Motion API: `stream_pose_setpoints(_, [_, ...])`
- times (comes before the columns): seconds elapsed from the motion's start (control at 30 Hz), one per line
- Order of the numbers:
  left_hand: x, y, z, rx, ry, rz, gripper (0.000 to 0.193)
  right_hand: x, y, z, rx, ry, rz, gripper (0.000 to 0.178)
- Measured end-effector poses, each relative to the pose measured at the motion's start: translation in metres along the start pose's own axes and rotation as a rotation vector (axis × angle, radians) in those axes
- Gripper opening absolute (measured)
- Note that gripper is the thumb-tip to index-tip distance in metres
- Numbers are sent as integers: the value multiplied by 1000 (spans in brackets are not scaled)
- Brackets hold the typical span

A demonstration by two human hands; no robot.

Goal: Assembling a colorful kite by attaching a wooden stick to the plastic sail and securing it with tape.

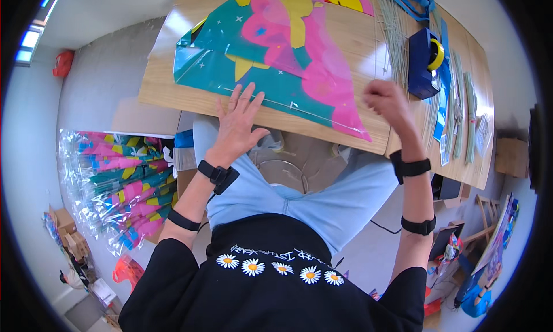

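Note:
A large kite (276, 72), teal, pink and yellow and of thin shiny material, lies spread on the wooden table (158, 81). Along its near edge runs a thin pale rod (311, 113) with a small fitting near the middle. My left hand (237, 124) is open, its spread fingertips resting on the kite's near edge. Raised to the right of the kite, my right hand (390, 104) is closed, its fingers curled together. Whatever it may hold is hidden or too small to make out.
Bundles of thin rods (469, 116), blue straps (406, 3) and a dark blue dispenser (423, 67) with yellow tape (436, 54) occupy the table's right side. Several folded kites in clear plastic (124, 188) are stacked at left. A red bag (128, 271) lies below them.

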State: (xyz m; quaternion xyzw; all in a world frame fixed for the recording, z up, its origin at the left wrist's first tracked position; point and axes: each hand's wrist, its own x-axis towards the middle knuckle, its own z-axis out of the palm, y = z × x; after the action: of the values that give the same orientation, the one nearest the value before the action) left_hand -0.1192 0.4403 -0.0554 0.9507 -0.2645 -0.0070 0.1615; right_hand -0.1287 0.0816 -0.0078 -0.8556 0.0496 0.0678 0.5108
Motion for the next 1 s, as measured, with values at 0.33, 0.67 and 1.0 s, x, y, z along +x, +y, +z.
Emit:
stream_pose_setpoints(0.33, [-24, 32, 0, -180, -37, 32, 72, 62, -33, 115, -513, -382, -313, 9])
stream_pose_setpoints(0.67, [-14, 41, 19, -301, -11, 77, 71, 73, -22, 128, -673, -384, -373, 5])
stream_pose_setpoints(1.0, [-6, 42, 20, -299, 18, 100, 73, 72, -25, 129, -659, -397, -373, 4])
